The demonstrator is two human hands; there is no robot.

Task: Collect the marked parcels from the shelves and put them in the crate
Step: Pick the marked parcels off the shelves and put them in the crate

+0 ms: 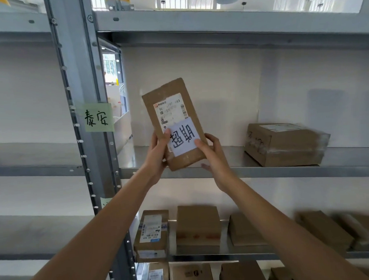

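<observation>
A flat brown cardboard parcel (174, 110) is held up in front of the middle shelf (286, 171), tilted to the left. It carries a printed shipping label and a white paper note with handwritten characters. My left hand (158, 153) grips its lower left edge, thumb on the front face. My right hand (212, 157) holds its lower right corner, thumb on the note. No crate is in view.
A taped brown box (285, 144) lies at the right of the same shelf. Several brown parcels (197, 226) stand on the shelf below, more beneath. A grey steel upright (95, 143) with a green handwritten tag (98, 117) stands left.
</observation>
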